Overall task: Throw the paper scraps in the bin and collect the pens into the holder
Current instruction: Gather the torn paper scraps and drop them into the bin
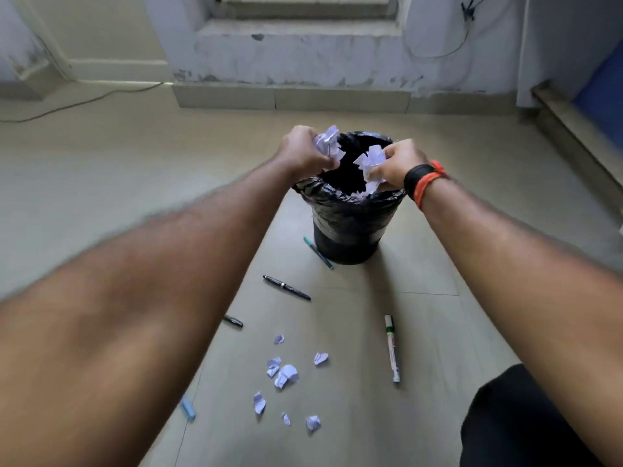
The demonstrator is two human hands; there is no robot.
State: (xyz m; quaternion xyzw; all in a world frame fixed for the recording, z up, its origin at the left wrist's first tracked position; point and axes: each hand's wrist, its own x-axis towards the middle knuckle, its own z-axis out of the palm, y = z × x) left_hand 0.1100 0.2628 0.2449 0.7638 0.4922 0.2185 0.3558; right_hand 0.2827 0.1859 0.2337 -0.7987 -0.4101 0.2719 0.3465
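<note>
Crumpled white paper scraps fill both hands above the round black bin lined with a glossy black plastic bag (350, 214), which stands on the beige tiled floor (438, 264). The left hand (305, 153) is clenched around a wad of crumpled paper (327, 143) over the bin's left rim, and the right hand (392, 163) grips another wad of paper (371, 161) over the right side of the opening; a black band and an orange thread (425, 178) circle the right wrist. More small paper scraps (286, 375) lie scattered on the floor nearer the person. Just beside the bin's base lies a teal pen (318, 252), and a little nearer a black pen (286, 287). Another black pen (233, 321) shows partly from behind the left forearm. To the right a white marker with a green band (392, 348) lies lengthwise, well apart from the scraps. A light blue object (188, 407) lies at the lower left, blurred. A thin cable (84, 101) runs along the floor by the far wall.
</note>
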